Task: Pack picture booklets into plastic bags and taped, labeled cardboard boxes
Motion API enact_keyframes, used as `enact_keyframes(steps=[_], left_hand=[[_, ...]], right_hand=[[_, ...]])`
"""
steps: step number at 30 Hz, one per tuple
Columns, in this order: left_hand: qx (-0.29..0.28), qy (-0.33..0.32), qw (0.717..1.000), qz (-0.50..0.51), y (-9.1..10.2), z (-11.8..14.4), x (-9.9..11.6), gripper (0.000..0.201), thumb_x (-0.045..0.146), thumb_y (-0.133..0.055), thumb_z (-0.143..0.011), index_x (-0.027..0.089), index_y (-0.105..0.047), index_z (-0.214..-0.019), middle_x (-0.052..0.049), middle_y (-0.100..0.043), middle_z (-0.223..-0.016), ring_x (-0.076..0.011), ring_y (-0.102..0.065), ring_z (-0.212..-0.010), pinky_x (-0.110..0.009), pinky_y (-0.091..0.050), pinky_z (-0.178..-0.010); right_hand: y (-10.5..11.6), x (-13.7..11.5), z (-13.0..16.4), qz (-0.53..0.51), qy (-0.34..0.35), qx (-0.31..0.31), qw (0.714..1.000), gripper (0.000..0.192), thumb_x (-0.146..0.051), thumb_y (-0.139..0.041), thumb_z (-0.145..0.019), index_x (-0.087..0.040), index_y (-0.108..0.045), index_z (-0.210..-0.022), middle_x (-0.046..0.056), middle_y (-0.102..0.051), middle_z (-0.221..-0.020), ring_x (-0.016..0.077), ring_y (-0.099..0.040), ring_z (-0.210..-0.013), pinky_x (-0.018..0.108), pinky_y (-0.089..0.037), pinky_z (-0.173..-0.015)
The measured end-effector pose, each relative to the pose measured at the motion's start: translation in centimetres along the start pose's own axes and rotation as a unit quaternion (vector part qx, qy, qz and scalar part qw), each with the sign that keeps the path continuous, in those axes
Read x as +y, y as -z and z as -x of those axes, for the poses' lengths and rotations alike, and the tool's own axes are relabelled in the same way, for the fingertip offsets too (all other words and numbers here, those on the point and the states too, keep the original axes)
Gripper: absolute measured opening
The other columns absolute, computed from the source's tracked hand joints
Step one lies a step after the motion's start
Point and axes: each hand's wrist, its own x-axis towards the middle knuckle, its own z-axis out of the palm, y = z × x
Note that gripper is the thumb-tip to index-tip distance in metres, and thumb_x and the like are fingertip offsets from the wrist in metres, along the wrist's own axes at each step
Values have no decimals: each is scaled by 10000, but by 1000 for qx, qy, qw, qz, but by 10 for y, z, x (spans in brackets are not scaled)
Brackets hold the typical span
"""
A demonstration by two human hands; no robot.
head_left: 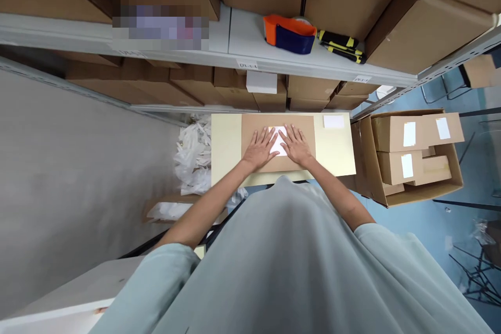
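On the pale yellow table (227, 146) lies a flat brown box (301, 130), right in front of the person. A big open carton (415, 193) stands just beside the table on the right, with more brown boxes stacked inside, each with a white label. On the brown box sits a white label (278, 142), a small plain paper between both hands. The left hand (260, 148) and right hand (296, 145) lie flat and spread wide open, gripping nothing, just pressing down on its two sides, likely to make it stick smooth. Up on the shelf (242, 42) rest an orange tape roller (288, 33) and a yellow-black cutter (341, 45).
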Motion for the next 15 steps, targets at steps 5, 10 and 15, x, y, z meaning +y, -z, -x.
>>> enact_keyframes(steps=[5,10,15], left_hand=[[17,59,998,0,-16,26,39,770,487,-377,-1103,157,-289,-1793,-142,-211,-1862,-426,-96,-1748,-688,-27,-1400],[98,141,982,81,-28,83,30,875,635,-461,-1068,222,-244,-1809,-151,-226,-1857,-423,-84,-1753,-686,-28,-1404],[199,357,855,318,-45,136,-10,1183,739,-635,-956,95,-111,-1799,-266,-163,-1859,-421,-128,-1748,-608,-179,-1403]], right_hand=[[-10,-17,3,-5,-58,48,997,623,-416,-326,-1176,-266,-351,-1781,73,-151,-1891,322,-91,-1772,599,-106,-1425],[-13,12,61,-96,-144,117,978,847,-647,-421,-1113,-156,-296,-1793,163,-103,-1883,369,-78,-1768,615,-133,-1422],[-45,56,147,-347,-287,140,882,1125,-864,-480,-979,-165,-192,-1812,177,-193,-1871,341,-199,-1753,576,-223,-1413]])
